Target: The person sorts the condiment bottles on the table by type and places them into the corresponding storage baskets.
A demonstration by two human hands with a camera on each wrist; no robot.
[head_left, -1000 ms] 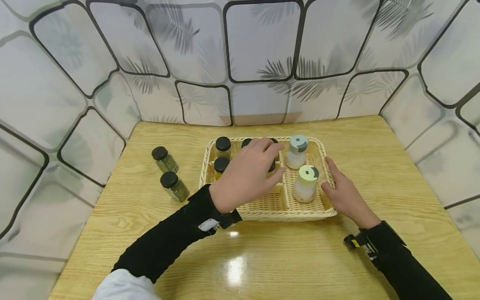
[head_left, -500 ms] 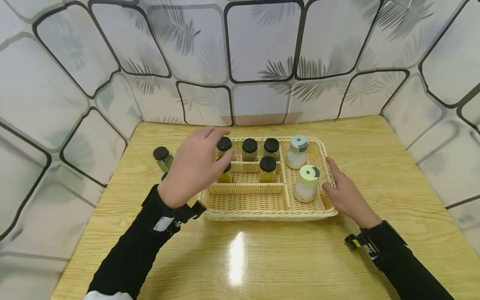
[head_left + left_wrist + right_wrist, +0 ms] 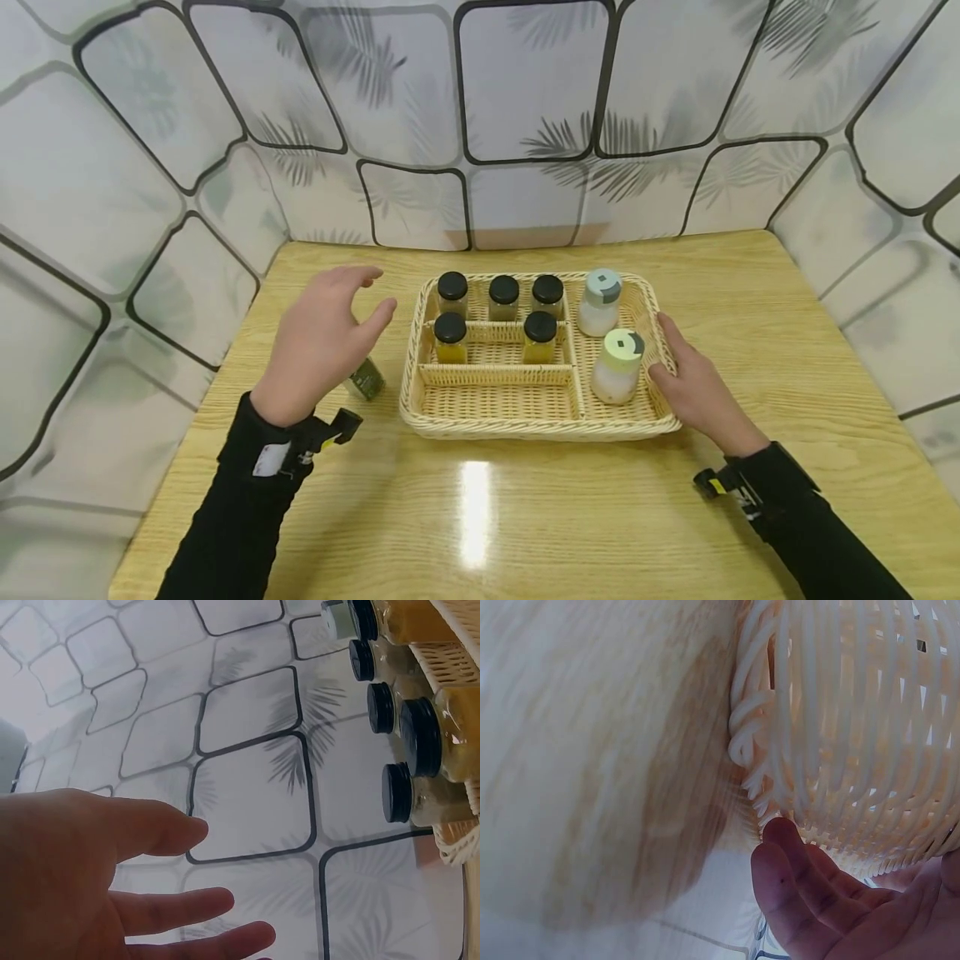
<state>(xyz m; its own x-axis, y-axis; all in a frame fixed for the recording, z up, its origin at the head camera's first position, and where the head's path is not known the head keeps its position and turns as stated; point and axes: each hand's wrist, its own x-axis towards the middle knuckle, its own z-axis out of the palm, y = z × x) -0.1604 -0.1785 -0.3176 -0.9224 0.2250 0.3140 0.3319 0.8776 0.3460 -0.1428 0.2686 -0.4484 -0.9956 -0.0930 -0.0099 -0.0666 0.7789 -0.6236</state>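
A cream wicker basket (image 3: 540, 429) with compartments sits on the wooden table. My right hand (image 3: 699, 390) grips its right side, thumb over the rim and fingers along the outer woven wall (image 3: 847, 712). My left hand (image 3: 318, 337) is raised left of the basket, fingers spread and thumb apart, with nothing in it; the left wrist view shows the same bare fingers (image 3: 180, 900). Below that hand a small spice jar (image 3: 366, 380) with green contents shows on the table, its lid covered by the hand. A second jar there is hidden.
Several black-lidded jars (image 3: 540, 337) stand in the basket's left compartments, some holding yellow contents. On its right side are a blue-capped shaker (image 3: 598, 304) and a yellow-green-capped shaker (image 3: 618, 367). A patterned curtain (image 3: 532, 83) surrounds the table (image 3: 600, 517).
My left hand has moved from above the basket leftward to the jars outside it, uncovering the basket's lidded jars. My right hand keeps its grip on the basket.
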